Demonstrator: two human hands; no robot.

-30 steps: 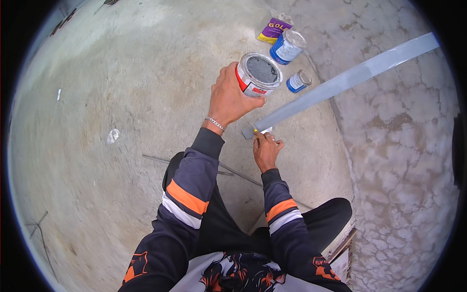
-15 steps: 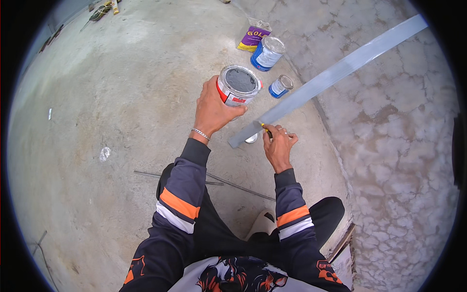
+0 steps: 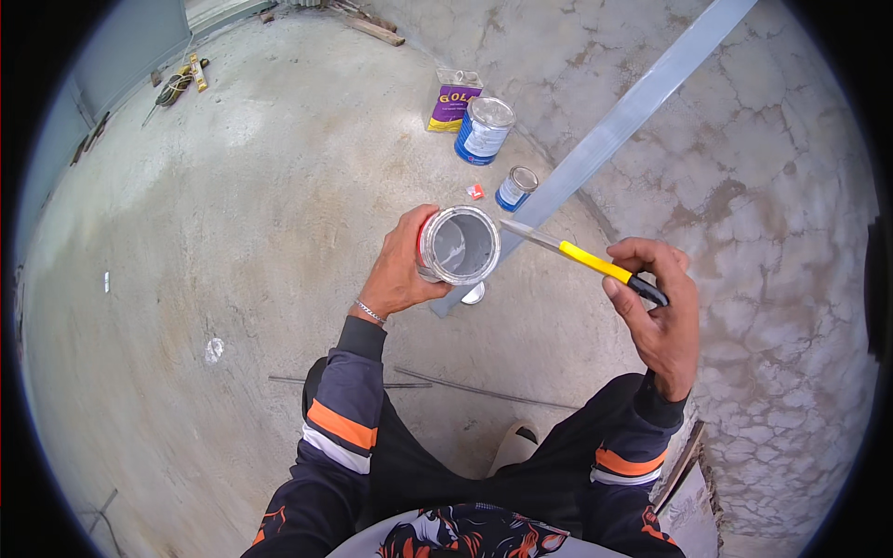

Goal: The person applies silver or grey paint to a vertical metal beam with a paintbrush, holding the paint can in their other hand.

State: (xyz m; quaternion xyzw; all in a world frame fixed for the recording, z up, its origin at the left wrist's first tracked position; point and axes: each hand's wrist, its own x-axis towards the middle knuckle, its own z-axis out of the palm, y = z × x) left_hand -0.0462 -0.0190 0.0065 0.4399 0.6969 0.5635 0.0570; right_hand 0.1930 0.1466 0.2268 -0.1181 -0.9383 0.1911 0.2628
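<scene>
Tin [image 3: 481,244] held mouth-up ahead of me, its side clamped in my left hand [image 3: 402,265]. Well apart on the right, my right hand [image 3: 665,312] pinches the black-and-yellow handle of a slim tool [image 3: 584,259], whose long axis slants leftward and away from me, over the grey strip [image 3: 605,135]. Its tip is just beside the tin's right rim; whether they touch, I cannot tell.
</scene>
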